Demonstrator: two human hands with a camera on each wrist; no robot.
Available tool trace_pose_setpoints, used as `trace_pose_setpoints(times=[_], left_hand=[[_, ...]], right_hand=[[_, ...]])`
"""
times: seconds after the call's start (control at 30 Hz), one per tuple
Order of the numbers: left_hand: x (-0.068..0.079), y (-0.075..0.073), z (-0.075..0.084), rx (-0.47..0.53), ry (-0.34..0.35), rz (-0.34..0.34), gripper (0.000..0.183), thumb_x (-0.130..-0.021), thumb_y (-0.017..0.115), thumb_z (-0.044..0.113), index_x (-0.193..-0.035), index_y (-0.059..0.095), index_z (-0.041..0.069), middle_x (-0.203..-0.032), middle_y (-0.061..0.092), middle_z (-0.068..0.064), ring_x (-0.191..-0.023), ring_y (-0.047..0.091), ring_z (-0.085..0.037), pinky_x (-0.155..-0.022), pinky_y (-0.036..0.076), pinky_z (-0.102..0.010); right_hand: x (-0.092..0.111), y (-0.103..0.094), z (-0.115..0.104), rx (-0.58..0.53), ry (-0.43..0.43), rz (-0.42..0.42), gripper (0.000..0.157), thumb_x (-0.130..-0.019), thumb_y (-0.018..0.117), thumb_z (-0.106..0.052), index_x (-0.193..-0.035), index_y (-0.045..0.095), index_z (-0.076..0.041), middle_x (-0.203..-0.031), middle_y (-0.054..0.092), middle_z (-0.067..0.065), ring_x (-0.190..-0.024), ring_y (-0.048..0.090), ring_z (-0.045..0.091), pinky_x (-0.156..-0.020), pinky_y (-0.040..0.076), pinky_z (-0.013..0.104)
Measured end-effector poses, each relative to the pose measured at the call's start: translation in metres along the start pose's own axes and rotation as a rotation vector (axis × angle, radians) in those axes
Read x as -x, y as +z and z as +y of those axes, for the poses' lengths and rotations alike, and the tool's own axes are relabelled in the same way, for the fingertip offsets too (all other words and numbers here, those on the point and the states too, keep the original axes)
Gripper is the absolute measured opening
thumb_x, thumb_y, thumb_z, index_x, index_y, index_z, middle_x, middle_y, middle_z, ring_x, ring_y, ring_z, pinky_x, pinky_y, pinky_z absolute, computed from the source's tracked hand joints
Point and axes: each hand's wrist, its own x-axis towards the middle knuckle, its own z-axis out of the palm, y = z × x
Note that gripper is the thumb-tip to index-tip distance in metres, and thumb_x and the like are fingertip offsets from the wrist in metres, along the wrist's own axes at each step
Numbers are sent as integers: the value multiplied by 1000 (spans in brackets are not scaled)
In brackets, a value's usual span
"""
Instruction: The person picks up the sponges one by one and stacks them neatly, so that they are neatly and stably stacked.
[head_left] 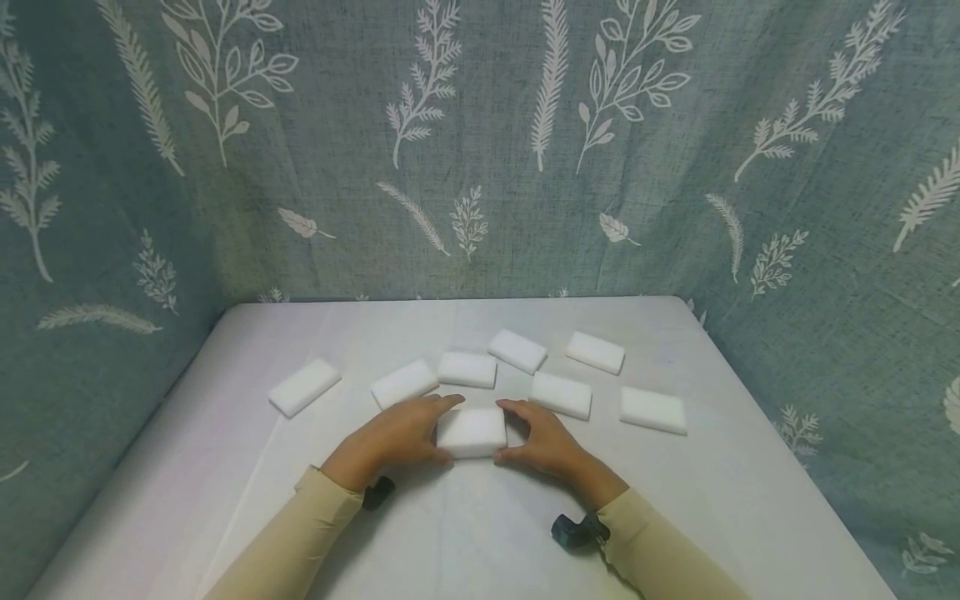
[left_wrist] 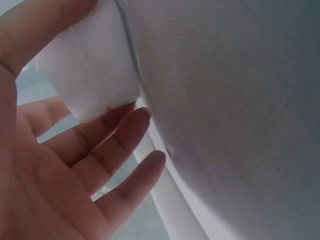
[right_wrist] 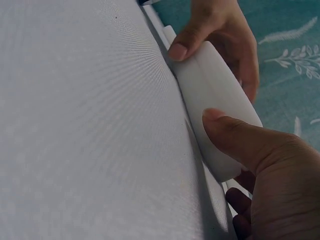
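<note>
A big blue-green cloth (head_left: 337, 92) with pale leaves and twigs on it hangs at the back and on both sides. In front of it is a wide white counter (head_left: 480, 542). Two tan sleeves (head_left: 292, 533) come in from the near side. The left hand (head_left: 393, 429) is partly open, its thumb and fingers bent around one end of a white block (head_left: 472, 433). The right hand (head_left: 551, 442) is bent the same way and has hold of the other end, with its thumb on the near side and fingers behind. The block is between the two hands, near the middle of the counter; I can't tell if its bottom touches the top. It is a plain, smooth box shape, longer than it is tall, with flat sides and soft edges. It is white all over, a bit gray where the shade falls. Seven other blocks (head_left: 561, 395), white too, lie flat behind it and to the sides, turned different ways. One is well apart at the left, and the rest make a loose bunch. A small dark gadget (head_left: 573, 532) is at each wrist.
</note>
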Motion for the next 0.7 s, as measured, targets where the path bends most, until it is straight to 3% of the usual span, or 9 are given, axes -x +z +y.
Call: trace_pose_setpoints(times=[0.47, 0.7], left_hand=[[-1, -1, -2, -23, 25, 12, 84, -69, 87, 40, -139, 51, 11, -125, 61, -3, -108, 56, -15, -94, 46, -36], [1, -1, -1, 1, -18, -9, 91, -65, 88, 45, -141, 49, 14, -129, 59, -2, -113, 55, -16, -96, 45, -38]], right_hand=[[-3, -1, 2, -9, -9, 7, 87, -66, 88, -42, -140, 52, -14, -139, 54, 6, -130, 46, 29, -106, 35, 48], [-1, 0, 4, -56, -63, 23, 87, -66, 88, -43, -139, 53, -12, -138, 54, 6, -128, 47, 27, -106, 36, 47]])
